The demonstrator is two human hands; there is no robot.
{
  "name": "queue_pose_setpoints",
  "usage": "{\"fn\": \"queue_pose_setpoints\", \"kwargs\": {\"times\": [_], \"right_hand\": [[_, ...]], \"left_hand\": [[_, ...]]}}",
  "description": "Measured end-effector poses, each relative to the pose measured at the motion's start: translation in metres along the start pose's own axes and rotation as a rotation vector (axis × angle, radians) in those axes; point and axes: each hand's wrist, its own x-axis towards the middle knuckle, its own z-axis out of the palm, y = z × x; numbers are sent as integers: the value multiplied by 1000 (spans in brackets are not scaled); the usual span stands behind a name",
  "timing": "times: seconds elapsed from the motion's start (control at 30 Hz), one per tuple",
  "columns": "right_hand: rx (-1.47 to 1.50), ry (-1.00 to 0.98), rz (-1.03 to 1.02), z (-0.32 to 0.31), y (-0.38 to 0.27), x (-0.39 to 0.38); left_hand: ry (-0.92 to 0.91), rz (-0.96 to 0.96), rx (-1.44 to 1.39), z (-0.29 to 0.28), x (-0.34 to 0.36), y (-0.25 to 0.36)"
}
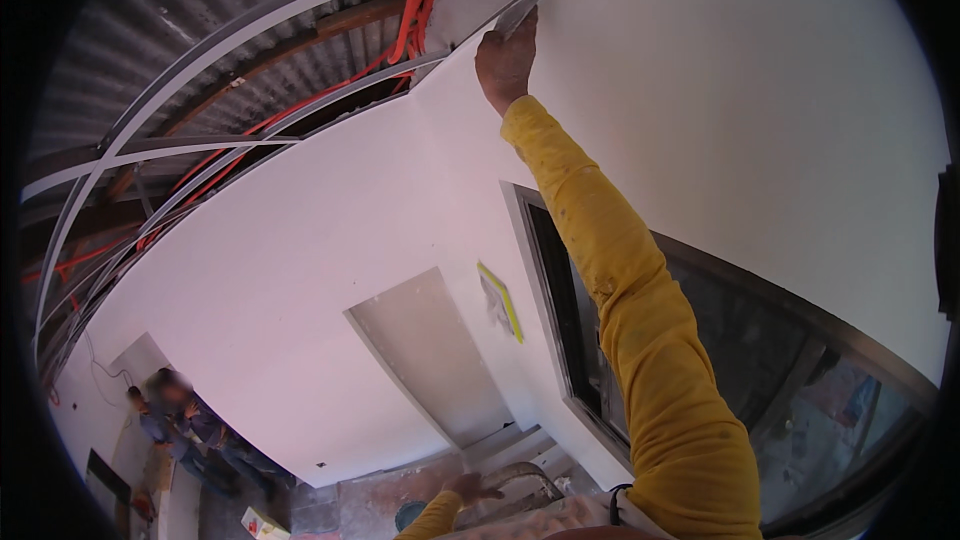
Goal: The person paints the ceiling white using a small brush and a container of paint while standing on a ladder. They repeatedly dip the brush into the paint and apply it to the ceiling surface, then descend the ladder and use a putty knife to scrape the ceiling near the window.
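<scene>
My right arm, in a stained yellow sleeve, reaches high up to the top edge of the white wall [760, 80]. Up there my right hand [505, 65] is closed around a putty knife [516, 14], whose flat grey blade lies against the wall near the ceiling line; its handle is hidden in the fist. Low in the view, my left hand [470, 488] is held out with fingers stretched, nothing visible in it. Beside its fingertips is a curved grey bar [530, 472]; whether they touch cannot be told.
Metal ceiling framing [250, 10] and red conduit [418, 10] run overhead beneath corrugated roofing. A dark-framed window [740, 340] lies below my raised arm. A green-edged frame [500, 300] is on the wall. Two people [200, 430] stand at far left, near a box [263, 524].
</scene>
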Motion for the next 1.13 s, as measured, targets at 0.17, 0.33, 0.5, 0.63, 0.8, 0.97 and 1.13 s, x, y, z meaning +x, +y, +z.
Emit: {"fn": "queue_pose_setpoints", "kwargs": {"times": [0.17, 0.33, 0.5, 0.63, 0.8, 0.97, 1.13], "right_hand": [[111, 73, 187, 2, 23, 25], [143, 56, 245, -2, 28, 38], [-20, -93, 61, -18, 25, 17], [103, 63, 191, -11, 18, 16], [-60, 99, 149, -12, -4, 36], [-28, 141, 161, -7, -12, 36], [-48, 135, 154, -3, -9, 36]], "left_hand": [[87, 50, -13, 4, 1, -3], [26, 15, 12, 0, 0, -1], [120, 4, 26, 1, -6, 2], [73, 42, 0, 0, -1, -1], [18, 34, 31, 2, 4, -4], [41, 39, 49, 3, 6, -4], [98, 43, 51, 4, 3, -2]]}}
